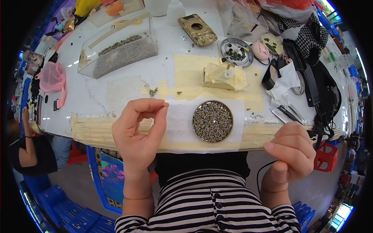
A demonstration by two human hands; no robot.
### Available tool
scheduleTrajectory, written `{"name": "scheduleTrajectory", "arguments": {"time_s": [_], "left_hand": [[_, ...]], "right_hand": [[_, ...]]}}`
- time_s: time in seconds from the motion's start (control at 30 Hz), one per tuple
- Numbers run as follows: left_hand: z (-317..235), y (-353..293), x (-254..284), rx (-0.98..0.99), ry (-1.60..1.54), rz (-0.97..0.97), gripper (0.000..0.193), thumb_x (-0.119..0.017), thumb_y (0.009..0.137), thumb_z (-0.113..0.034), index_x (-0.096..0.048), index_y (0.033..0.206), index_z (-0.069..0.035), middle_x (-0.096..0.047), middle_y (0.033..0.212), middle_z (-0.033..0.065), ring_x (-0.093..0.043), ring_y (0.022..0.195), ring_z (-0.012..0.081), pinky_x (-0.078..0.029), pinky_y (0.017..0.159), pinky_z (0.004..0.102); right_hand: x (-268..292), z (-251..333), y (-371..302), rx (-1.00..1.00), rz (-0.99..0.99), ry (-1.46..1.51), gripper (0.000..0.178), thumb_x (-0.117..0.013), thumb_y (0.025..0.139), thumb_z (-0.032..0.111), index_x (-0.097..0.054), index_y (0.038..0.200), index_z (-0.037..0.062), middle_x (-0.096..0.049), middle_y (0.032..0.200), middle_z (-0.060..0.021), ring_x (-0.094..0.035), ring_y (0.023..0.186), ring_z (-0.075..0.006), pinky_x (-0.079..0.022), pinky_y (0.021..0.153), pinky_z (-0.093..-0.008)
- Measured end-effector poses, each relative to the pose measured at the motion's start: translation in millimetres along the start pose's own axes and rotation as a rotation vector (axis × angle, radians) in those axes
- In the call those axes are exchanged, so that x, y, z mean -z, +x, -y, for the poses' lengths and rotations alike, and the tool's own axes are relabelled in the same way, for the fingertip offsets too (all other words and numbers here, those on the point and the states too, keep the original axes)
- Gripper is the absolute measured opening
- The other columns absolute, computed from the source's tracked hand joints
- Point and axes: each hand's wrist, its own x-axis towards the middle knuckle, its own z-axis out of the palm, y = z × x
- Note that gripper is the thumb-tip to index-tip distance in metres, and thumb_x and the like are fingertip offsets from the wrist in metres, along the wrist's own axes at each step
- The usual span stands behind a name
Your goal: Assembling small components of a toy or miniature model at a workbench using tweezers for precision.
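Bright, even light covers the middle, with only soft, faint shadows. Small glints mark the table [85, 97] at upper left. A window [343, 214] burns out white at lower right. The dish [212, 121] looks fairly sharp; toward the black-cornered rim, shapes bend and soften.

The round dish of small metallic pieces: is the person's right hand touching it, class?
No, white paper and taped tabletop show between the right hand and the round dish.
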Motion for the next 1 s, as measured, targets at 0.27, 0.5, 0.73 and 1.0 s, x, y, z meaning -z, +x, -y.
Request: {"name": "scheduleTrajectory", "arguments": {"time_s": [0.27, 0.5, 0.73, 1.0], "left_hand": [[-19, 16, -47, 0.418, -0.961, 0.277, 0.019, -0.060, 0.095, 0.000, -0.065, 0.113, 0.006, -0.071, 0.101, 0.0148, -0.069, 0.091, 0.0164, -0.057, 0.082, 0.0269], [1, 11, -55, 0.387, -1.004, 0.309, 0.019, -0.065, 0.091, 0.004, -0.069, 0.110, 0.006, -0.071, 0.105, 0.0166, -0.069, 0.095, 0.0188, -0.057, 0.086, 0.0287], [6, 11, -52, 0.386, -0.991, 0.384, 0.021, -0.065, 0.089, 0.006, -0.069, 0.110, 0.006, -0.071, 0.107, 0.0174, -0.068, 0.097, 0.0187, -0.056, 0.088, 0.0290], [2, 10, -50, 0.328, -0.928, 0.382, 0.023, -0.065, 0.088, 0.009, -0.068, 0.111, 0.007, -0.070, 0.109, 0.0177, -0.068, 0.099, 0.0194, -0.055, 0.089, 0.0292]], "right_hand": [[-48, -23, 36, 0.110, -0.013, -0.049, 0.030, -0.081, 0.061, 0.004, -0.071, 0.089, 0.0068, -0.065, 0.081, -0.0034, -0.058, 0.069, -0.0209, -0.046, 0.059, -0.0307], [-63, -35, 26, 0.090, -0.063, -0.053, 0.031, -0.080, 0.061, 0.001, -0.070, 0.090, 0.0076, -0.064, 0.083, -0.0022, -0.056, 0.071, -0.0209, -0.046, 0.060, -0.0297], [-67, -36, 22, 0.110, -0.065, -0.055, 0.030, -0.079, 0.061, 0.002, -0.070, 0.089, 0.0076, -0.063, 0.083, -0.0018, -0.056, 0.073, -0.0209, -0.046, 0.061, -0.0302], [-67, -37, 24, 0.105, -0.029, -0.052, 0.025, -0.077, 0.066, 0.002, -0.066, 0.088, 0.0047, -0.060, 0.082, -0.0055, -0.055, 0.071, -0.0238, -0.046, 0.060, -0.0322]]}}
